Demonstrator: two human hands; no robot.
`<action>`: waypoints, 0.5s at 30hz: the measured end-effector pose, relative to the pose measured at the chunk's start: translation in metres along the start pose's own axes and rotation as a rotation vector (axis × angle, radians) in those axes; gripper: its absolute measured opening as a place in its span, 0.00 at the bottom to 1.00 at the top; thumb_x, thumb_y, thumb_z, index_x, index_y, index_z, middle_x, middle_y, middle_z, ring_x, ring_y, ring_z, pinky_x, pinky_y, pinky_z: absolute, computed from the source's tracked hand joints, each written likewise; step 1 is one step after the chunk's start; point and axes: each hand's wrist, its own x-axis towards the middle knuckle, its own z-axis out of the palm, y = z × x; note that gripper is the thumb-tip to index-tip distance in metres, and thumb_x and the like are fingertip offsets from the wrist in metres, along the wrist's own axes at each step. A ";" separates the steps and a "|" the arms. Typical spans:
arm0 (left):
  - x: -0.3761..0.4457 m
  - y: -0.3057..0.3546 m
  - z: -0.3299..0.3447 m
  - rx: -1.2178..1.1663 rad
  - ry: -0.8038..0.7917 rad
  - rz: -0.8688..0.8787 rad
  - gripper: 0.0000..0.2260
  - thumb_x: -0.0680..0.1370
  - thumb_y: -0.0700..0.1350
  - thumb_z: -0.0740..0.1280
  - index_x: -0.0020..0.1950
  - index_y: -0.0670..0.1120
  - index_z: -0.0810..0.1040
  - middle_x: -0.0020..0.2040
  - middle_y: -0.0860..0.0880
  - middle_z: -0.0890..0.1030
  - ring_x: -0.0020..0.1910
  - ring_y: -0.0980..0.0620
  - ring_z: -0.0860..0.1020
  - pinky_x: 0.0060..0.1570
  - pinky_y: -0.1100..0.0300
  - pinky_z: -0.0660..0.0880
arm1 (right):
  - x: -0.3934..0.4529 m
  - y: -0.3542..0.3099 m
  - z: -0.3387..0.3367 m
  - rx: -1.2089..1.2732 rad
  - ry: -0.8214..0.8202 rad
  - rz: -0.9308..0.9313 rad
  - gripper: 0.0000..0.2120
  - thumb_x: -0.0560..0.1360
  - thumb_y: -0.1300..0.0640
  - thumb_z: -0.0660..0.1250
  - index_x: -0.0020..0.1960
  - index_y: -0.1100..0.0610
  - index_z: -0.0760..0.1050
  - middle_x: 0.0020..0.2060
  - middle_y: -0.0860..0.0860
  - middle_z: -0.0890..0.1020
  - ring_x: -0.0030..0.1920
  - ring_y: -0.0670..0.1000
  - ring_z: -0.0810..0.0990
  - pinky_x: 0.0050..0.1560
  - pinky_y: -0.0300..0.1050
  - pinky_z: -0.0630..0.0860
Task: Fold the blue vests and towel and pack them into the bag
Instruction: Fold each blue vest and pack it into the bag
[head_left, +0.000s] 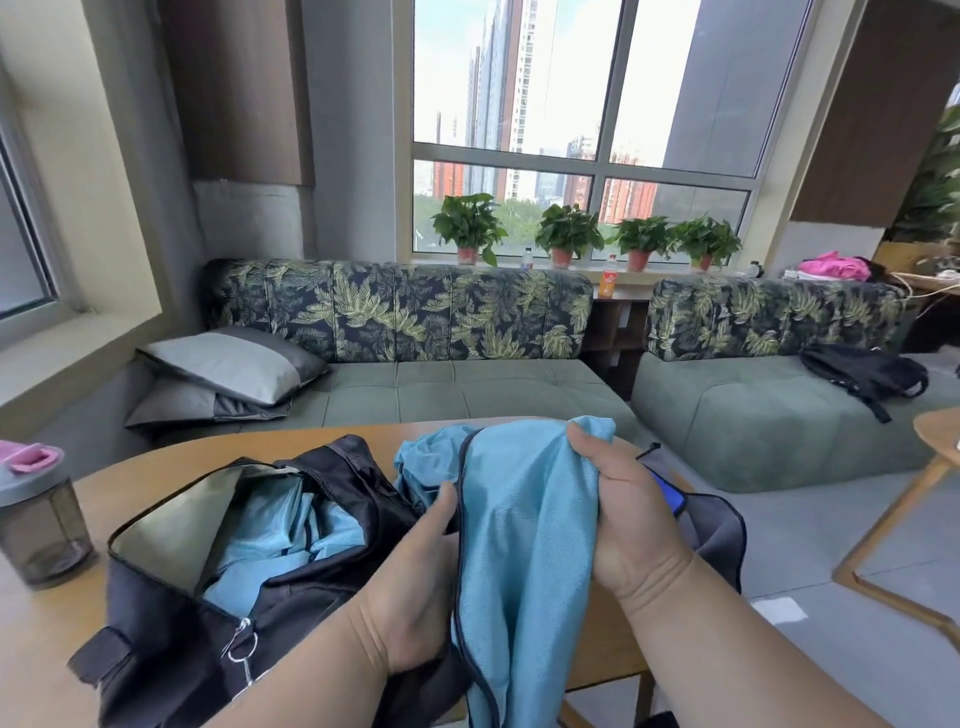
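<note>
A light blue vest (524, 540) with dark trim hangs between my hands above the wooden table (47, 639). My right hand (623, 509) grips its upper edge, fingers curled over the cloth. My left hand (421, 582) holds the vest's left side from beneath, thumb against the trim. The black bag (171, 660) lies unzipped at the left, with folded blue cloth (275, 540) inside it. A grey towel (719, 535) with a blue tab lies on the table behind my right wrist, partly hidden.
A grey shaker bottle (39, 519) with a pink lid stands at the table's left edge. Beyond the table are a leaf-print sofa (405, 317) with cushions, a second seat bearing a black backpack (865, 374), and a small wooden side table (930, 467) at right.
</note>
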 end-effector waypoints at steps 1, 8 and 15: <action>0.001 0.001 0.003 0.011 0.008 0.043 0.30 0.83 0.65 0.60 0.72 0.43 0.80 0.72 0.39 0.78 0.71 0.39 0.78 0.75 0.42 0.69 | 0.001 0.000 -0.003 -0.007 0.018 0.015 0.19 0.74 0.53 0.68 0.54 0.66 0.87 0.57 0.64 0.85 0.54 0.61 0.87 0.52 0.56 0.85; 0.008 0.005 -0.001 0.002 0.074 0.102 0.20 0.79 0.42 0.69 0.70 0.38 0.79 0.67 0.37 0.82 0.66 0.37 0.81 0.69 0.42 0.75 | -0.003 -0.010 -0.019 -0.010 0.068 0.002 0.17 0.74 0.53 0.68 0.52 0.64 0.87 0.57 0.64 0.86 0.53 0.61 0.87 0.55 0.56 0.83; 0.011 0.009 -0.004 0.013 0.181 0.164 0.14 0.80 0.41 0.69 0.64 0.38 0.80 0.62 0.37 0.84 0.61 0.35 0.83 0.62 0.42 0.79 | -0.007 -0.007 -0.026 -0.003 0.136 0.039 0.25 0.76 0.54 0.69 0.68 0.68 0.79 0.64 0.66 0.82 0.67 0.66 0.80 0.68 0.62 0.76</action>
